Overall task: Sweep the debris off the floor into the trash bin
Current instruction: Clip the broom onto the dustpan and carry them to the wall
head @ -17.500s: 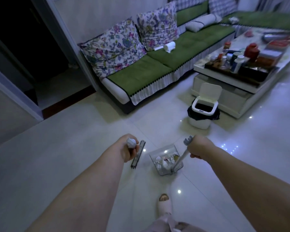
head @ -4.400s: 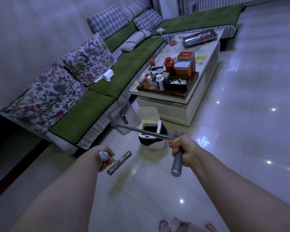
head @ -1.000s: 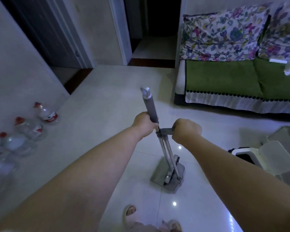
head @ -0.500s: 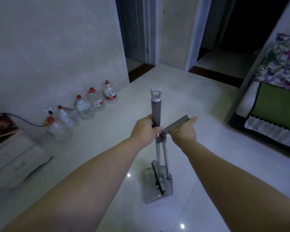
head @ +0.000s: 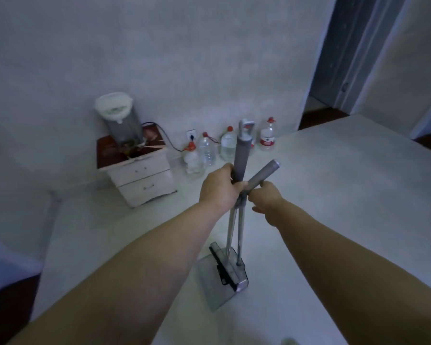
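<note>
The left hand [head: 220, 186] is wrapped tight around the grey grip of the upright handle with a loop at its top [head: 241, 151], holding it just below that padded section, while the right hand [head: 265, 197] is curled around the lower end of the second grey handle [head: 263, 174], which slants up and to the right so the two grips cross in a V between the hands. Below the hands, two thin metal shafts run down side by side to the floor, where the translucent grey dustpan [head: 219, 282] sits with the black broom head [head: 220, 268] lying across it. The pan rests on the pale tiled floor [head: 346, 195], directly beneath the hands. Beyond stand clear water bottles with red caps [head: 228, 145] along the wall beside a small white cabinet [head: 142, 180]
</note>
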### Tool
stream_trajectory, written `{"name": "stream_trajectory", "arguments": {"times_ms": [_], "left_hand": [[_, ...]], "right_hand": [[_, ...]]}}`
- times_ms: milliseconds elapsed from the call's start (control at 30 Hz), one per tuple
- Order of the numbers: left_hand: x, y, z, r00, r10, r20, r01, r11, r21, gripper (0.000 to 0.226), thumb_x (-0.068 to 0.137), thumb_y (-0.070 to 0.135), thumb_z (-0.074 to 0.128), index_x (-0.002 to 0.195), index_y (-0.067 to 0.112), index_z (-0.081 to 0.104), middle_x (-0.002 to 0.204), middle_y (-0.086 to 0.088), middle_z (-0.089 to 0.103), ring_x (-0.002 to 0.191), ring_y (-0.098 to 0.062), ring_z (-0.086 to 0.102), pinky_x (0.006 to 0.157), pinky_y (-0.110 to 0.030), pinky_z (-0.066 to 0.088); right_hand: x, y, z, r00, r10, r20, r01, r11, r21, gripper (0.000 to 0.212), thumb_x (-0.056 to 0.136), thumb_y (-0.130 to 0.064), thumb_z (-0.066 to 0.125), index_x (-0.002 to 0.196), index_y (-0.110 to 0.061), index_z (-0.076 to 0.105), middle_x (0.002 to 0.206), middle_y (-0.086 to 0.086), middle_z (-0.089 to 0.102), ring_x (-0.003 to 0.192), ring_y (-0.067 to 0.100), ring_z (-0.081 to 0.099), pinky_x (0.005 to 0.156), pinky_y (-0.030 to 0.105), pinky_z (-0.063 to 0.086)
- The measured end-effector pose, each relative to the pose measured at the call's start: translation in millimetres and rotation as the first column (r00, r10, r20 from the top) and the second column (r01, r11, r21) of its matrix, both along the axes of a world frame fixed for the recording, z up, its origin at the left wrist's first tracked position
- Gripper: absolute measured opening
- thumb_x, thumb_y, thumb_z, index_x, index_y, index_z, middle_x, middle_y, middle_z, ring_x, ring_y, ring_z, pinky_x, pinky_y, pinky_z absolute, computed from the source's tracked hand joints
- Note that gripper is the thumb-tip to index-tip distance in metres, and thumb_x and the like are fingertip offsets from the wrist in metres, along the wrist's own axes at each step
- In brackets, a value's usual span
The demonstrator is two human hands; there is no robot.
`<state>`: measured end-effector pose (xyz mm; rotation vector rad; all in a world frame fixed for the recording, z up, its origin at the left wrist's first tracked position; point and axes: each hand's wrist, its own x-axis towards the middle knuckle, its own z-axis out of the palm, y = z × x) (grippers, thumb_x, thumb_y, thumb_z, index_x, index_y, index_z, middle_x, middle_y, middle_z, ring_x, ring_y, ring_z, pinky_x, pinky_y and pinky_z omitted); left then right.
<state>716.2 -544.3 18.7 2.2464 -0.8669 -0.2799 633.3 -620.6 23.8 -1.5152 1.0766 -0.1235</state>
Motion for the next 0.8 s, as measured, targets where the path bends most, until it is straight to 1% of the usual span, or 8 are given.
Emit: {"name": "stream_trajectory", "arguments": {"times_ms": [67,167,300,400,500,567,700,800], "left_hand": [[25,33,0,0.995,0.092,0.025,-0.092,0.996,-0.004,0.022,0.086,0.033,0.066,0.101,0.018,0.060,0.088,0.006,0.063,0.077,-0.015,0.056,0.067,-0.026,0.042],[61,75,1,0.978,0.205,0.035,-0.204,0.979,-0.027,0.025,0.086,0.033,0.066,0.104,0.017,0.060,0.094,0.001,0.068,0.084,-0.020,0.063,0.075,-0.033,0.052],[111,117,9,0.945,0.328,0.015,-0.327,0.945,-0.028,0.027,0.087,0.034,0.065,0.106,0.017,0.057,0.096,0.001,0.067,0.084,-0.019,0.062,0.073,-0.031,0.051],[152,138,9,0.913,0.409,0.011,-0.408,0.913,-0.025,0.025,0.086,0.035,0.064,0.106,0.021,0.057,0.100,0.000,0.068,0.086,-0.020,0.063,0.076,-0.033,0.053],[192,155,7,0.874,0.485,0.028,-0.485,0.874,0.016,0.025,0.087,0.038,0.063,0.107,0.025,0.057,0.098,0.004,0.067,0.087,-0.019,0.064,0.078,-0.033,0.053],[221,163,7,0.843,0.538,0.002,-0.538,0.843,0.024,0.022,0.087,0.034,0.063,0.106,0.025,0.057,0.100,0.004,0.066,0.089,-0.019,0.063,0.078,-0.030,0.051],[273,177,10,0.754,0.656,-0.030,-0.657,0.754,-0.005,0.030,0.086,0.026,0.065,0.114,0.017,0.059,0.111,-0.002,0.068,0.100,-0.022,0.063,0.086,-0.033,0.052],[313,200,14,0.665,0.746,-0.017,-0.746,0.665,-0.024,0.030,0.087,0.023,0.065,0.115,0.013,0.058,0.109,-0.003,0.067,0.095,-0.020,0.061,0.082,-0.029,0.050]], "right_hand": [[33,24,-5,0.996,0.051,0.078,-0.058,0.995,0.079,0.049,0.091,0.002,0.049,0.139,-0.003,0.040,0.113,0.014,0.057,0.093,0.026,0.055,0.086,0.039,0.047],[83,56,-9,0.982,0.128,0.142,-0.153,0.971,0.181,0.059,0.090,0.010,0.042,0.145,-0.012,0.036,0.109,0.010,0.058,0.080,0.015,0.052,0.084,0.033,0.041],[151,89,-17,0.945,0.279,0.170,-0.307,0.937,0.166,0.065,0.091,0.012,0.036,0.148,-0.019,0.034,0.128,0.009,0.058,0.101,0.021,0.049,0.084,0.033,0.039],[197,103,-22,0.910,0.362,0.205,-0.399,0.897,0.188,0.063,0.092,0.010,0.037,0.147,-0.020,0.035,0.127,0.005,0.057,0.102,0.019,0.050,0.089,0.033,0.037],[244,110,-27,0.875,0.439,0.204,-0.476,0.858,0.192,0.054,0.097,0.002,0.040,0.147,-0.018,0.038,0.140,0.005,0.052,0.122,0.022,0.048,0.101,0.036,0.037],[282,112,-29,0.838,0.514,0.183,-0.543,0.818,0.190,0.052,0.097,0.002,0.041,0.146,-0.018,0.038,0.143,0.004,0.049,0.129,0.023,0.045,0.106,0.038,0.037],[351,125,-24,0.749,0.637,0.181,-0.662,0.724,0.193,0.058,0.095,0.007,0.042,0.147,-0.018,0.037,0.145,0.003,0.047,0.122,0.021,0.045,0.096,0.034,0.039],[404,153,-20,0.669,0.720,0.183,-0.743,0.652,0.151,0.059,0.095,0.007,0.040,0.148,-0.018,0.034,0.146,0.001,0.046,0.113,0.016,0.043,0.094,0.033,0.038]]}}
